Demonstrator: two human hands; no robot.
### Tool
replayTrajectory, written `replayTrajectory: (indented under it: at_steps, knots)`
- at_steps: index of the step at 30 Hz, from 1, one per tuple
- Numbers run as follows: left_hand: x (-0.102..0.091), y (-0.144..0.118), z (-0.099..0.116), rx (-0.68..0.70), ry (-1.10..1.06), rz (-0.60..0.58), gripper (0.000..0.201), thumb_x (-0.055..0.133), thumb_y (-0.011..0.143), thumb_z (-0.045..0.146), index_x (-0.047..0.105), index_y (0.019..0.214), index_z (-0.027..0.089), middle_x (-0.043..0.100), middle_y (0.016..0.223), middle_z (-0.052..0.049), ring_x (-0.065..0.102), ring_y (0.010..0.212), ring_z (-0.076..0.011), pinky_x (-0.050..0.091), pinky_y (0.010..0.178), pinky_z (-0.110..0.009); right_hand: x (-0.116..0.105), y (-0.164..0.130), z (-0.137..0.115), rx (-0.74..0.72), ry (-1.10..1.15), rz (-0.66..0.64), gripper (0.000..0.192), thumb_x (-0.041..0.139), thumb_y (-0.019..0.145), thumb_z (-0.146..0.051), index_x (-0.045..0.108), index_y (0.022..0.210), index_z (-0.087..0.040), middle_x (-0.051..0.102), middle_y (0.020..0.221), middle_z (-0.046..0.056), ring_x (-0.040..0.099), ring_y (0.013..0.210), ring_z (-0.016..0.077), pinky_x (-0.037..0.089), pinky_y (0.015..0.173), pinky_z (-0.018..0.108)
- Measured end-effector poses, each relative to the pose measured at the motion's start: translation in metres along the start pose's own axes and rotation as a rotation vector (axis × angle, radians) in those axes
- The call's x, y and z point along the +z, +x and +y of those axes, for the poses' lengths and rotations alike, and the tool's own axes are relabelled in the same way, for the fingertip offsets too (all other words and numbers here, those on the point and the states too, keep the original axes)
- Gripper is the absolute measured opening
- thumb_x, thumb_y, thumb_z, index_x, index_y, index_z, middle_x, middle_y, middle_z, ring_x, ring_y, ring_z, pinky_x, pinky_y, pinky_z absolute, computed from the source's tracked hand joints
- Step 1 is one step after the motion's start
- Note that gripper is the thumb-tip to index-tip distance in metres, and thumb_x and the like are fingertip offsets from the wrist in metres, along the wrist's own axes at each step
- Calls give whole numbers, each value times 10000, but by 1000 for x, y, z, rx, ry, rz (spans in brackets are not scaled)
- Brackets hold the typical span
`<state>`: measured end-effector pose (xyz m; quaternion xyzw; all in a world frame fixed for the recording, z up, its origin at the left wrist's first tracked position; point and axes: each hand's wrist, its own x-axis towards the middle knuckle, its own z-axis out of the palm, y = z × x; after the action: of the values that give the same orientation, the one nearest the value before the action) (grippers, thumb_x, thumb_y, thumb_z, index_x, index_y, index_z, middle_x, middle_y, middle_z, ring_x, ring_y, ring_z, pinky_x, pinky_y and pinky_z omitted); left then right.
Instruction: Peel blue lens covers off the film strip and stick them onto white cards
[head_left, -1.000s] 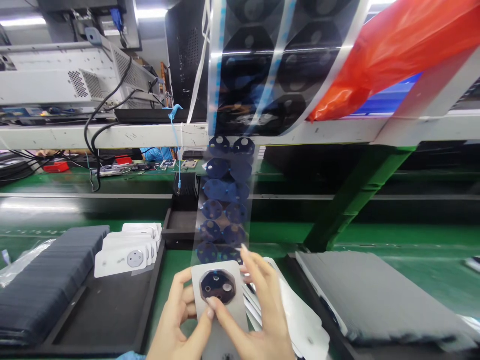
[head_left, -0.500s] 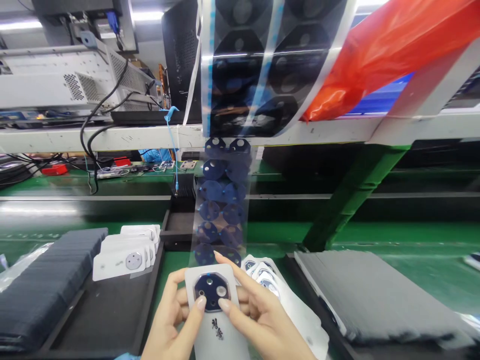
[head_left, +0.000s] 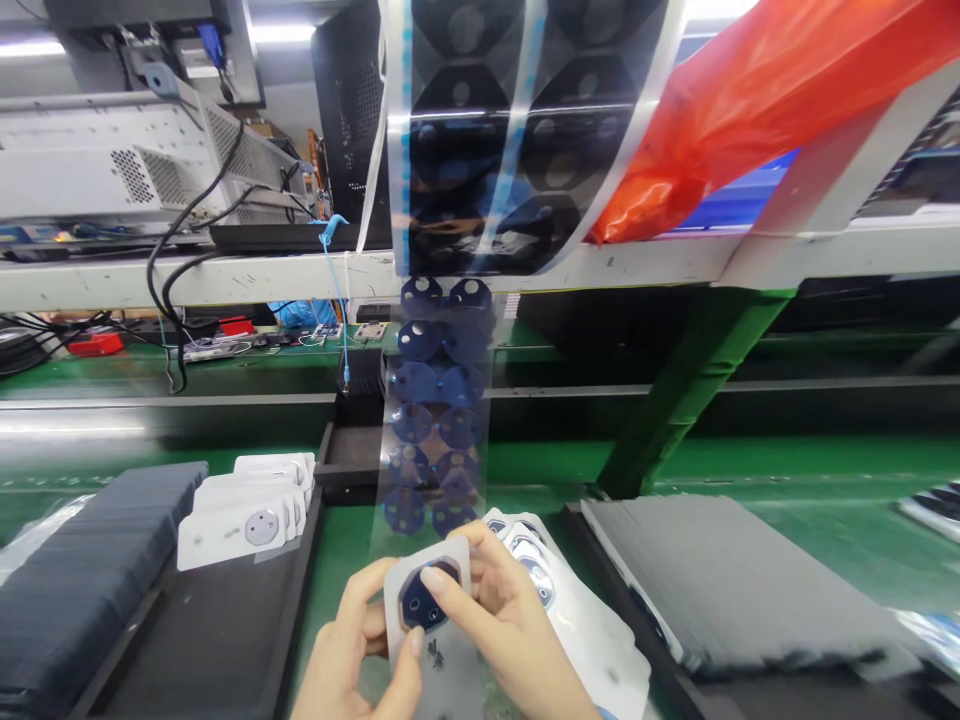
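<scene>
A pale grey phone back cover (head_left: 442,655) with dark lettering is held up between both hands, slightly tilted. My left hand (head_left: 349,645) grips its left edge, thumb on the face below the camera area. My right hand (head_left: 502,620) holds the upper right edge, its thumb pressed on the dark octagonal camera film (head_left: 420,608). Just behind hangs a clear strip of dark blue films (head_left: 436,425), fed from a large roll (head_left: 517,130). Beside my right hand lies a fanned pile of similar covers (head_left: 592,640).
On the left, more white covers (head_left: 225,525) rest on a black tray (head_left: 202,640) beside a row of dark sheets (head_left: 82,590). A grey stack (head_left: 735,580) fills a tray on the right. A white shelf beam (head_left: 285,275) crosses above, with a green post (head_left: 690,400) below it.
The cover has tilted and turned slightly. My right thumb has moved up onto the upper part of the camera film, and my left thumb has slid lower. The view has shifted slightly.
</scene>
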<state>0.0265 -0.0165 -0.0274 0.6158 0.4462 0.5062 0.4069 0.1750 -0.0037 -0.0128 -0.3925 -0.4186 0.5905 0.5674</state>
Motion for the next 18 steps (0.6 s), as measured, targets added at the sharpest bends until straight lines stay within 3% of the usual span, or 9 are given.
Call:
replayTrajectory:
  at_steps: [5,11,18]
  knots:
    - [0,-2,-7,26,39,-3,356,628,930,514,592,1182,264,745,626,37,694,534,-166,577,597,-227,1,-3,-3,-14,-65,59,378,857,751,-474,581,824,-227,670,733,-50,614,699,126,465,687,236]
    - [-3,-1,0,2,18,-16,332,645,921,493,607,1171,276,744,622,51,692,543,-159,570,607,-217,-3,1,9,-65,-32,51,372,843,761,-512,626,837,-219,696,727,-27,640,682,135,480,649,231]
    - [-14,5,12,-189,-145,-112,453,721,855,548,572,1164,252,794,703,14,733,652,-176,558,669,-227,2,0,13,-57,103,36,302,788,841,-481,654,842,-210,736,701,-4,684,663,145,504,628,219]
